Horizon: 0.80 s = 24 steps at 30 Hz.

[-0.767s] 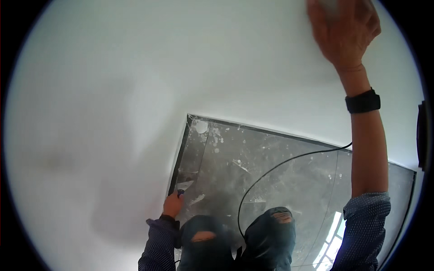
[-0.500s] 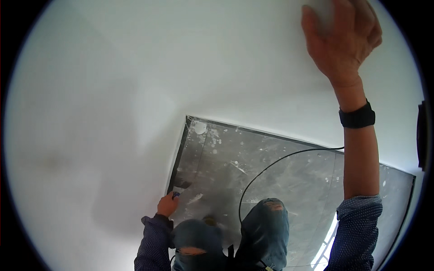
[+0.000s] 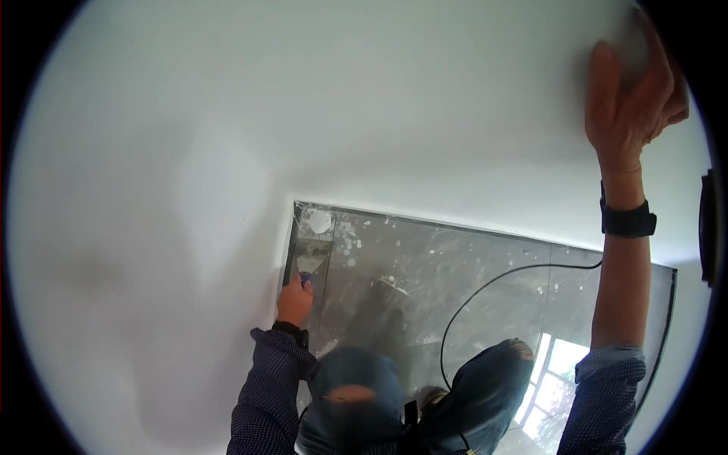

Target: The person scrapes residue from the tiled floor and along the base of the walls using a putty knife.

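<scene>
Low at the wall corner, my left hand (image 3: pixel 294 302) is closed around the blue handle of a putty knife (image 3: pixel 308 265). Its pale blade points away from me over the grey floor, close to the dark strip at the foot of the left wall. High on the right, my right hand (image 3: pixel 637 106) is raised to the white wall (image 3: pixel 455 98), thumb and fingers apart. No object shows in it. The fingertips are blurred and partly cut off by the dark rim, so contact with the wall is hard to judge.
White paint spots mark the grey tiled floor (image 3: pixel 455 265). A black cable (image 3: pixel 485 284) loops from near my body to behind my right forearm. My knees (image 3: pixel 353 383) in torn jeans are bent below. A window reflection shines on the floor at the lower right.
My left hand has moved away from me with the putty knife, whose blade now shows more plainly. My right hand has shifted right and slightly lower. My knees have spread apart.
</scene>
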{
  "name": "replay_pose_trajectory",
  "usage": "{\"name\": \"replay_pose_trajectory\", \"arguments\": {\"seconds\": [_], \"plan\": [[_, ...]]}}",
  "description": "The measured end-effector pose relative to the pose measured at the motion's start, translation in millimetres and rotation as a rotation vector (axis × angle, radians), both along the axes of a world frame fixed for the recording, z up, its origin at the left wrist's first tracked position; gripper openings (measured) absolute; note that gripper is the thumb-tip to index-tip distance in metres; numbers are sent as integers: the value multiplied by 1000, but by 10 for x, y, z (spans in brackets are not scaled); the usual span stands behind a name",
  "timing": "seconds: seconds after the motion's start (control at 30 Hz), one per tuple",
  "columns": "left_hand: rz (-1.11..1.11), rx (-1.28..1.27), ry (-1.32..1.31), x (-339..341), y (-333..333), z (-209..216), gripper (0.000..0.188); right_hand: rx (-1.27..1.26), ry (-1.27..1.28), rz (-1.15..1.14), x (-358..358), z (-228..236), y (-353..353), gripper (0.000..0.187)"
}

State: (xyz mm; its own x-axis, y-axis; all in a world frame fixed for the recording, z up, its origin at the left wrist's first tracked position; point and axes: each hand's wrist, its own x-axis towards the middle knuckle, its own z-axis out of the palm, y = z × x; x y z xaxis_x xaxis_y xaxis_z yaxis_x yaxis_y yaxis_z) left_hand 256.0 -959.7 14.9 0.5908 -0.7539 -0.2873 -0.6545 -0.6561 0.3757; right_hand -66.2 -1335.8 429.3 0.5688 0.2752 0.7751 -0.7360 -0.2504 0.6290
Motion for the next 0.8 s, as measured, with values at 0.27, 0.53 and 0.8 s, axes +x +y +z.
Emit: {"name": "replay_pose_trajectory", "arguments": {"seconds": [0.27, 0.53, 0.8], "plan": [[-7, 208, 66, -160, 139, 274, 35, 72, -24, 375, -49, -135, -382, 74], [-115, 123, 48, 170, -221, 25, 36, 122, -96, 355, 186, -95, -78, 49], [-6, 134, 124, -44, -439, 115, 38, 175, -115, 198, 79, -180, -41, 52]]}}
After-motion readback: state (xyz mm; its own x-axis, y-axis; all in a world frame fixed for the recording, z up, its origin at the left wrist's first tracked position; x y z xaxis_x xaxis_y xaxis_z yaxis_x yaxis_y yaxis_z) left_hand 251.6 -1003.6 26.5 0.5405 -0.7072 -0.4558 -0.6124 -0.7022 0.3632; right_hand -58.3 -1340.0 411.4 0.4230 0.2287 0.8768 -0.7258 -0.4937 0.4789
